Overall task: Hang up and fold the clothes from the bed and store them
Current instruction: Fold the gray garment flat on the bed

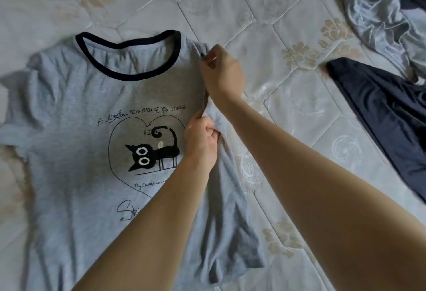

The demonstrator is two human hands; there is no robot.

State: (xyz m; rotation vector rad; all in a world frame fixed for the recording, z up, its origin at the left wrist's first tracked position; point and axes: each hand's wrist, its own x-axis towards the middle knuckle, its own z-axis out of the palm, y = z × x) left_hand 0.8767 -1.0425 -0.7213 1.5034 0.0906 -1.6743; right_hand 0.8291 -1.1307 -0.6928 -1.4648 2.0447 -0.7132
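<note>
Shirt (76, 115) lies face up on the bed (299, 115), collar away from the person, its right side lifted and partly turned inward while the left sleeve is spread flat.

Risk, as I judge it: the fold could land crooked — the two grips sit at different heights along the edge, and if one pulls further in than the other, the crease will slant across the cat print. The loose hem below hangs bunched and may drag into a wrinkle under the fold.

Right hand (222, 72) pinches the fabric at the shoulder, just beside the collar; left hand (201, 138) has its fingers curled round a gathered bunch of the side edge lower down — cloth runs taut between them.

Dark garment (380, 115) and pale satin cloth (378, 11) lie well apart, to the right.
</note>
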